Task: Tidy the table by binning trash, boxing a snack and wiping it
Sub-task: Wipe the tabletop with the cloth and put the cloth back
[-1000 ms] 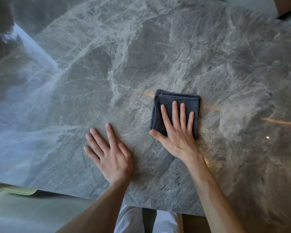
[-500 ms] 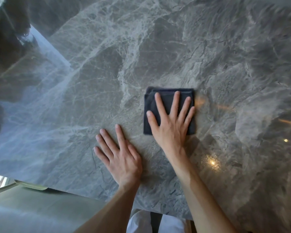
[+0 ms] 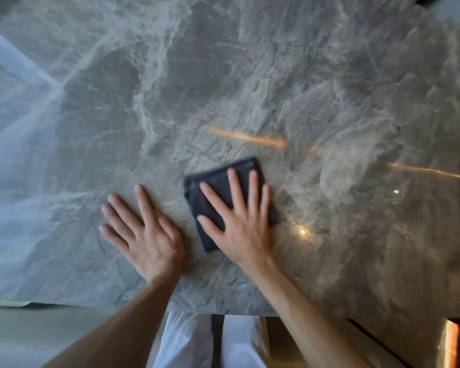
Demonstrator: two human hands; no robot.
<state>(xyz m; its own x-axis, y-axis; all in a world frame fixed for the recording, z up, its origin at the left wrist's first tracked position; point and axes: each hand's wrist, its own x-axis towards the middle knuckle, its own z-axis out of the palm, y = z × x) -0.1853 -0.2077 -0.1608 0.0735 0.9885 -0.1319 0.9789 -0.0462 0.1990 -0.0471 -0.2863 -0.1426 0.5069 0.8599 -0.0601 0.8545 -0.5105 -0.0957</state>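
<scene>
A folded dark blue cloth lies flat on the grey marble table, near its front edge. My right hand presses down on the cloth with straight, spread fingers and covers its lower right part. My left hand rests flat on the bare marble just left of the cloth, fingers straight and spread. No trash, snack or box is in view.
The table's front edge runs just behind my wrists. Below it are my white trousers and the floor. Glossy light reflections cross the marble at the right. A dark strip sits at the far top right corner.
My right hand has slid the cloth toward me and to the left, turning it slightly, so it now lies close beside my left hand. My left hand stays flat on the marble.
</scene>
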